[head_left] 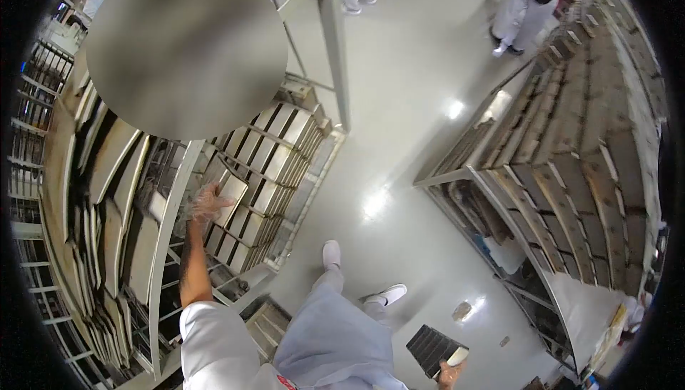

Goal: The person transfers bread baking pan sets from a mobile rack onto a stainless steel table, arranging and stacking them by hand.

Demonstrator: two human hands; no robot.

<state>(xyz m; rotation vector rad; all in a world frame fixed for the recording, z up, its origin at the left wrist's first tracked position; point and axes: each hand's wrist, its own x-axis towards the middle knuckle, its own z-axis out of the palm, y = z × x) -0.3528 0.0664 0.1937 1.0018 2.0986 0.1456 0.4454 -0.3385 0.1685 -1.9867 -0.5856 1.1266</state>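
My left hand (208, 203), in a clear plastic glove, reaches out to the stacked metal baking pans (275, 154) on the rack at my left. Its fingers are stretched out and spread at a tilted pan (233, 194); contact looks likely, but a grip on it cannot be made out. Low at the bottom right, my right hand (449, 374) is closed on the end of a dark ridged baking pan (430, 347), held above the floor. Part of that hand is cut off by the frame's edge.
A metal rack post (171, 226) stands beside my left arm, with large sheet trays (107, 247) behind it. On the right is another rack of stacked pans (564, 204). Co-workers in white (531, 4) stand farther off on the shiny floor (385, 140). A blurred disc covers the upper left.
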